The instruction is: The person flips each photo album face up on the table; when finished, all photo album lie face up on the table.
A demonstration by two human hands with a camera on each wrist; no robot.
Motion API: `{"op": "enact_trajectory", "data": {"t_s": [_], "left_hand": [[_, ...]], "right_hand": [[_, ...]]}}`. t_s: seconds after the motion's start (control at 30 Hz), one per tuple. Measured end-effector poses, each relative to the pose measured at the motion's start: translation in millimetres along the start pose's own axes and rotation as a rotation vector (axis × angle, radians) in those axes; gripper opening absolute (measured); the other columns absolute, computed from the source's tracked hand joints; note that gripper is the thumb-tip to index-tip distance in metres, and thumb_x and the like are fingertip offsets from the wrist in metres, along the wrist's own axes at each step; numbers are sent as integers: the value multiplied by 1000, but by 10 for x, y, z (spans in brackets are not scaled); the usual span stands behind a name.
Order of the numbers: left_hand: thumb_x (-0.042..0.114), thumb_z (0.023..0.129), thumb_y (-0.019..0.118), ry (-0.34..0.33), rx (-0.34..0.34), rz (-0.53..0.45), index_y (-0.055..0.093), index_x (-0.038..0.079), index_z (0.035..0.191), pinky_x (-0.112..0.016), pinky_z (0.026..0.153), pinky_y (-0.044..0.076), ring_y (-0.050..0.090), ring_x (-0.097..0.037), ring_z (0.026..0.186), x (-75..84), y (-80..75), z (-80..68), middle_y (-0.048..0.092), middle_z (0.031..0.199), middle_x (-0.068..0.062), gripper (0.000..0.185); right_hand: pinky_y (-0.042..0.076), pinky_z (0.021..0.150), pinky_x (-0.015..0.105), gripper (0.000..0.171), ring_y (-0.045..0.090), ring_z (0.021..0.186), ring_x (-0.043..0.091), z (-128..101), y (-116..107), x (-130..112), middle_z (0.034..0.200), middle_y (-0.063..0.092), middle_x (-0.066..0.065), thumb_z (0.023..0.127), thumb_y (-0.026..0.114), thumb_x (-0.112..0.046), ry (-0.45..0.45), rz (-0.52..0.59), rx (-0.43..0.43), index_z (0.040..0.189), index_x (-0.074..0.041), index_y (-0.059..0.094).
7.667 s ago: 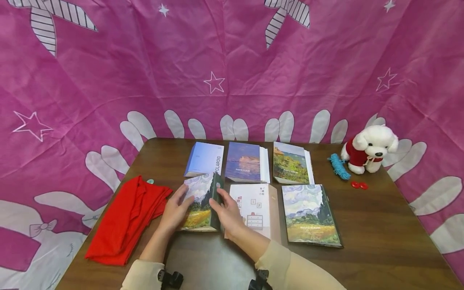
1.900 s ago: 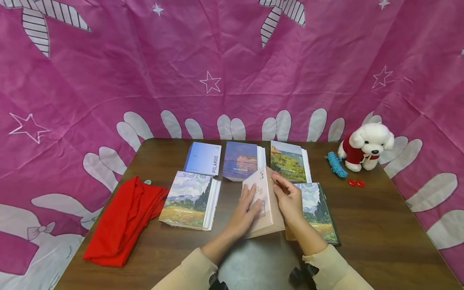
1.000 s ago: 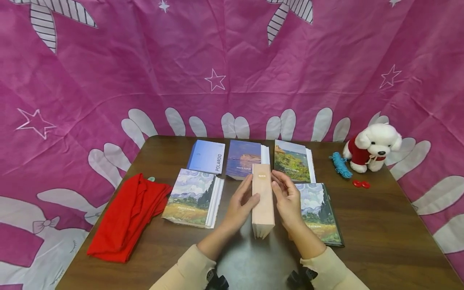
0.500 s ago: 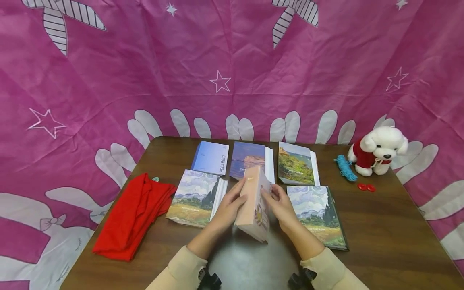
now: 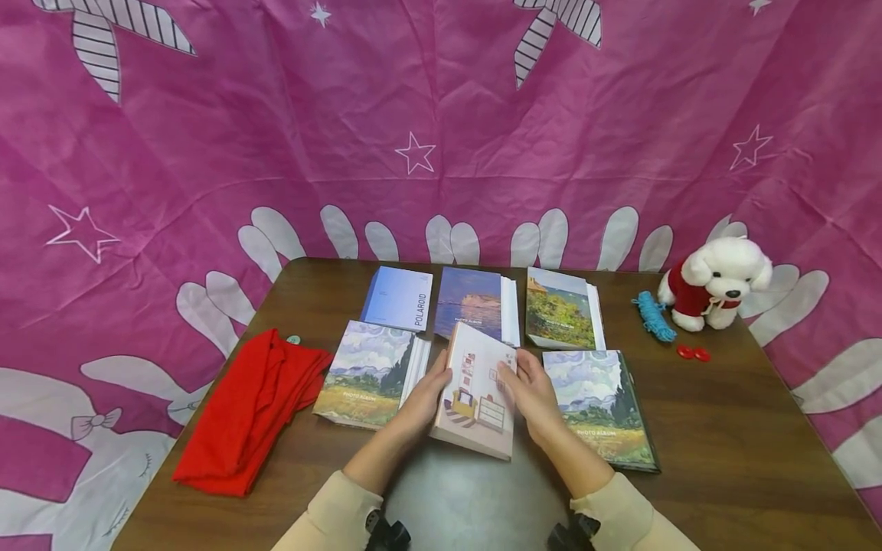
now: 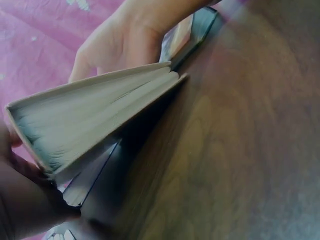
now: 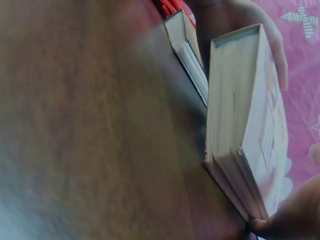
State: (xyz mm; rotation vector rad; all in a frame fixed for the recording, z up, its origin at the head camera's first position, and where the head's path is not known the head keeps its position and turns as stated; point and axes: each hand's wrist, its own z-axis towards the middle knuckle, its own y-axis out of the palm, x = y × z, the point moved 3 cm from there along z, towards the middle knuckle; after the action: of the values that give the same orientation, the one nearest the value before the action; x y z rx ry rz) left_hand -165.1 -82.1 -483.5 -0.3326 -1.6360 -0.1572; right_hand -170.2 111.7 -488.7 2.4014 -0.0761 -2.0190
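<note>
Both hands hold a thick album [image 5: 477, 394] with a pale cover of furniture drawings, tilted over the table's front middle. Its spine side lies in my left hand [image 5: 422, 394], the thumb along that edge. My right hand [image 5: 537, 394] grips the opposite side, thumb on the cover. In the left wrist view the album's page block [image 6: 90, 112] shows end-on, its spine by the left fingers. The right wrist view shows the loose page edges [image 7: 232, 100] between the covers. Landscape photo albums lie to the left [image 5: 365, 375] and right [image 5: 599, 405] of the hands.
Behind stand a blue POLAROID album [image 5: 396, 297], a sea-cliff album [image 5: 468, 298] and a garden album [image 5: 561, 310]. A red cloth [image 5: 251, 413] lies left, near a green button [image 5: 293, 340]. Blue cord [image 5: 654, 317], red buttons [image 5: 692, 353] and a white plush dog [image 5: 720, 283] sit right.
Earlier the hands held the left landscape album, which now lies on the table. The pale album was lifted from the middle, turned spine up, then rotated so its spine faces left and its cover shows.
</note>
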Motion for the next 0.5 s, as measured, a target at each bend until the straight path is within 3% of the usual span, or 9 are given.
{"op": "enact_trajectory", "data": {"t_s": [0.17, 0.37, 0.43, 0.47, 0.5], "left_hand": [[18, 108, 31, -12, 0, -30, 10, -7, 158, -50, 124, 0, 1, -34, 154, -21, 2, 9, 5, 167, -19, 60], [5, 102, 38, 29, 154, -93, 21, -6, 157, -45, 124, 8, 13, -31, 153, -80, 2, -4, 17, 166, -21, 59], [4, 102, 40, 34, 193, -110, 22, -3, 159, -39, 113, 38, 50, -31, 134, -102, 2, -12, 23, 165, -21, 60], [5, 102, 41, 39, 205, -116, 21, -2, 159, -32, 99, 49, 61, -26, 113, -107, 4, -15, 25, 164, -19, 60], [6, 103, 42, 44, 213, -113, 21, 0, 160, -24, 92, 50, 62, -18, 108, -104, 6, -17, 26, 164, -18, 61]], "right_hand": [[24, 122, 47, 71, 22, 152, 37, 2, -43, -25, 164, 21, 23, 102, 63, -25, 2, -46, 0, 156, 3, 27], [22, 122, 49, 71, 20, 151, 39, -9, -37, -19, 163, 21, 26, 101, 63, -22, -9, -24, -20, 156, 5, 26], [21, 122, 48, 72, 20, 151, 39, -13, -35, -11, 163, 21, 26, 101, 63, -20, -14, -9, -25, 156, 5, 24], [21, 123, 48, 73, 20, 152, 39, -12, -38, -4, 163, 21, 26, 101, 63, -19, -17, -4, -26, 157, 5, 22], [21, 123, 48, 74, 19, 152, 40, -11, -42, 3, 163, 20, 26, 101, 62, -19, -24, 4, -27, 157, 5, 20]]}}
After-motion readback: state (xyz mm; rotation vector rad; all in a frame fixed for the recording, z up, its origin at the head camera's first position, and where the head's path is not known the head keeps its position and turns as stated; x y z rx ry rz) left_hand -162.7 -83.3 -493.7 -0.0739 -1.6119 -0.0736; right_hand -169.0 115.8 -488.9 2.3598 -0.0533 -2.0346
